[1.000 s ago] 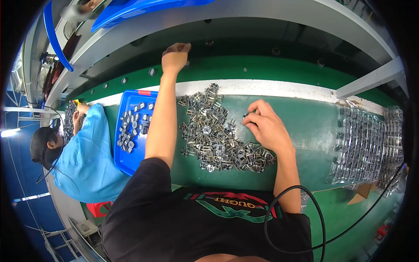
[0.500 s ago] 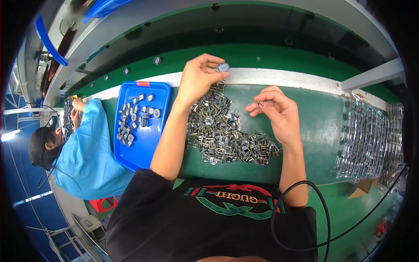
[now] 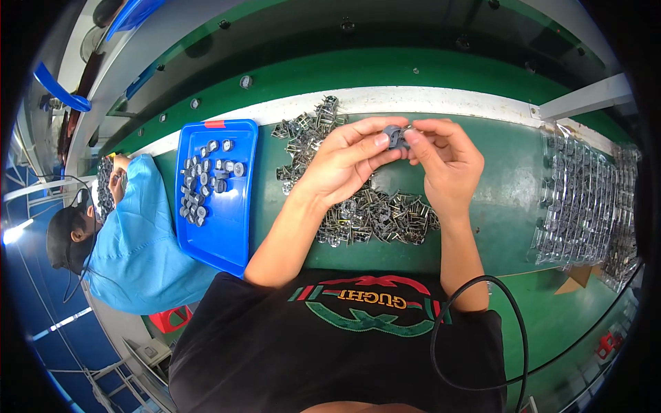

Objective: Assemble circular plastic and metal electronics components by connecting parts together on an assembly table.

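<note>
My left hand [image 3: 344, 162] pinches a small grey round plug-like part [image 3: 395, 136] between thumb and fingers, above the far side of the pile. Fingertips of my right hand [image 3: 449, 157] meet it from the other side, closed on a small metal piece [image 3: 407, 128] that is mostly hidden and touches the grey part. Beneath and around my hands lies a loose pile of small dark parts with metal pins [image 3: 382, 220]. To the left, a blue tray [image 3: 224, 248] holds several similar grey round parts [image 3: 204, 177].
Clear plastic packs of parts [image 3: 577, 199] are stacked at the right. A white ledge [image 3: 441, 103] borders the green table, with a few round parts [image 3: 246, 82] beyond it. A black cable [image 3: 527, 330] loops near my right elbow. A co-worker in blue [image 3: 141, 241] sits at the left.
My left hand has moved right and nearer with the grey part, and my right hand has come up to it. The hands now meet, where they were apart before.
</note>
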A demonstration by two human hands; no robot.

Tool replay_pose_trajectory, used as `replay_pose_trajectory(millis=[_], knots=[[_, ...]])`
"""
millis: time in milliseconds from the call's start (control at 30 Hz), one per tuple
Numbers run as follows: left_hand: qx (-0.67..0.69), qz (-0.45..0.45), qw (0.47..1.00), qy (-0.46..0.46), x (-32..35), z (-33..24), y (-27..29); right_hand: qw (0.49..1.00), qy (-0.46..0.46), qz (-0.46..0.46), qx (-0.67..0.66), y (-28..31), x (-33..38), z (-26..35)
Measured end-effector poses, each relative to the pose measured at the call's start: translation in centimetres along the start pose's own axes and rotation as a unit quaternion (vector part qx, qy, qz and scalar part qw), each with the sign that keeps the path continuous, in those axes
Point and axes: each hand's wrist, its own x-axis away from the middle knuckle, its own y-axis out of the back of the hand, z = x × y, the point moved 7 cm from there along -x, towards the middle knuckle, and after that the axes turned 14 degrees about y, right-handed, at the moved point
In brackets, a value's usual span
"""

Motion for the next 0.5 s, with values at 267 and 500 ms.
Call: replay_pose_trajectory(millis=[267, 500], knots=[[-0.021, 0.005, 0.995, -0.093, -0.3, 0.1, 0.3, 0.979, 0.152, 0.021, 0.135, -0.3, -0.5, 2.2], [-0.021, 0.003, 0.996, -0.081, -0.1, 0.4, 0.1, 0.925, 0.260, 0.051, 0.274, -0.9, -0.4, 3.9]])
